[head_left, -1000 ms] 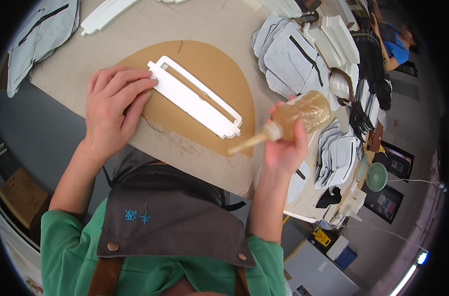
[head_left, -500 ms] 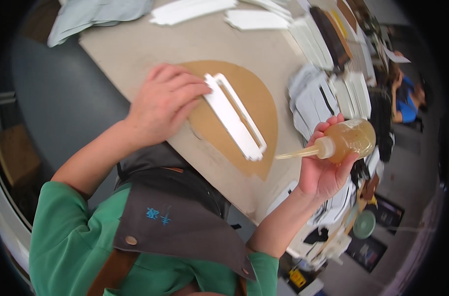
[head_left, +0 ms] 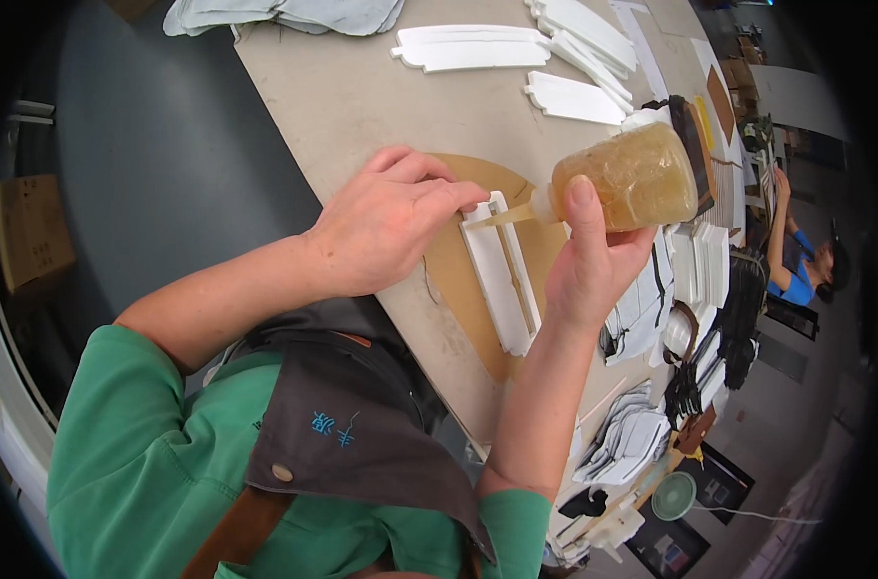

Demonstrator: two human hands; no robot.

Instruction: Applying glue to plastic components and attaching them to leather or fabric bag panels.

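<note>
A white slotted strip (head_left: 496,289) lies on a brown teardrop-shaped board (head_left: 448,246) on the table. My left hand (head_left: 390,224) reaches across from the left, its fingertips closed at the strip's upper end; the thumb is hidden. In my right hand (head_left: 593,261) is a squeeze bottle (head_left: 637,179) of amber liquid, tipped sideways with fingers around it and the thumb along its side. Its long thin nozzle points left, and the tip is over the strip's upper part, close to my left fingertips. Whether liquid comes out cannot be seen.
Several white strips (head_left: 473,48) lie at the far side of the table (head_left: 313,106). Grey fabric pieces (head_left: 289,13) rest at the far left corner. Stacked white pieces (head_left: 697,265) and dark straps (head_left: 745,314) crowd the right. Beyond them sits another person (head_left: 796,265).
My right hand has brought the bottle left and up, so its nozzle now reaches over the strip. My left hand stays at the strip's upper end. The whole view has shifted.
</note>
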